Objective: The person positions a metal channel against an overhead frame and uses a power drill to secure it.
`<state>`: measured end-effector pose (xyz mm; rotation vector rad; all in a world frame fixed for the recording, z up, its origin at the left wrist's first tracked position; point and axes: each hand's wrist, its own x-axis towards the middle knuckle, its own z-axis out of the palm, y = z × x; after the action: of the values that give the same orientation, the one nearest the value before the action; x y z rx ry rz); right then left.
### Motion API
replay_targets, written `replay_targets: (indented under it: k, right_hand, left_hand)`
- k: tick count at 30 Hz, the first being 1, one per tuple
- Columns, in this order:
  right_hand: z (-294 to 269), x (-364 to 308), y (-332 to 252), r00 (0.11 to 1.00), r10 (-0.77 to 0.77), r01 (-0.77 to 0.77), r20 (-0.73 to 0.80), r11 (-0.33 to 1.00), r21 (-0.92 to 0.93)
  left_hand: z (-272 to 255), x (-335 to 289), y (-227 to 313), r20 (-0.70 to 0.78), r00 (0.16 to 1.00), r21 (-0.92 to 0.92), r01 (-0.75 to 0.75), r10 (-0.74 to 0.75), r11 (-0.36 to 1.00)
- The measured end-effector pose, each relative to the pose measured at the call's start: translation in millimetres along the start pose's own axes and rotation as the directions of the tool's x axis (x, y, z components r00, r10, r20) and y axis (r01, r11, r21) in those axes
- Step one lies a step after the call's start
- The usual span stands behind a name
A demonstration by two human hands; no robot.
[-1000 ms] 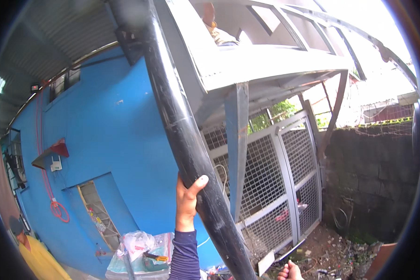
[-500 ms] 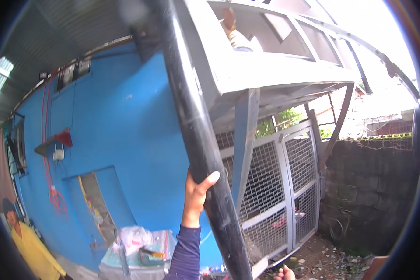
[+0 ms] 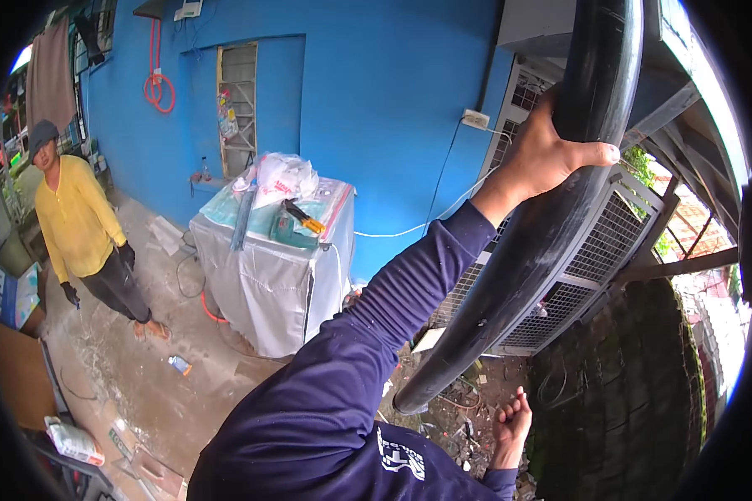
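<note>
A thick black pipe (image 3: pixel 533 250) runs slanting from the top right down to the ground near the middle. My left hand (image 3: pixel 536 159) is closed around its upper part, thumb across the near side and fingers hidden behind it. The left arm is stretched out and up in a dark blue sleeve. Low beside the pipe, to its right, my right hand (image 3: pixel 512 422) is loosely curled, apart from the pipe, with nothing visible in it.
A person (image 3: pixel 79 217) in a yellow top stands at left. A sheet-covered box (image 3: pixel 263 288) carries a plastic bag (image 3: pixel 286 179) and a yellow-and-black tool (image 3: pixel 305 219). Mesh gates (image 3: pixel 603 242) stand behind the pipe, a dark block wall (image 3: pixel 622 376) at right. Debris (image 3: pixel 464 409) litters the ground.
The view has swung down and left, bringing the ground and the covered box into fuller view. My left hand stays on the pipe; the right hand remains low beside it.
</note>
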<state>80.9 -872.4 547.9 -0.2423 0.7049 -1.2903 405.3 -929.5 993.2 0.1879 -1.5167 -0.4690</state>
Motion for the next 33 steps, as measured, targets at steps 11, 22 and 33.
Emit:
replay_targets:
  k: [11,22,33]
  right_hand:
    - [96.7,-34.5,-67.6,0.954,-0.292,0.301,0.070,0.924,-0.238]
    - [66.2,-45.8,15.8,0.968,-0.246,0.212,-0.038,0.894,-0.395]
    - [58.3,-42.4,18.3,0.986,-0.165,0.153,-0.008,0.930,-0.333]
  left_hand:
    - [27.1,12.2,32.1,0.075,0.997,-0.011,0.022,-0.022,1.000]
    - [43.3,2.8,42.7,-0.039,0.979,0.076,0.202,-0.200,0.976]
    - [36.7,2.8,36.1,-0.061,0.977,0.110,0.212,-0.206,0.971]
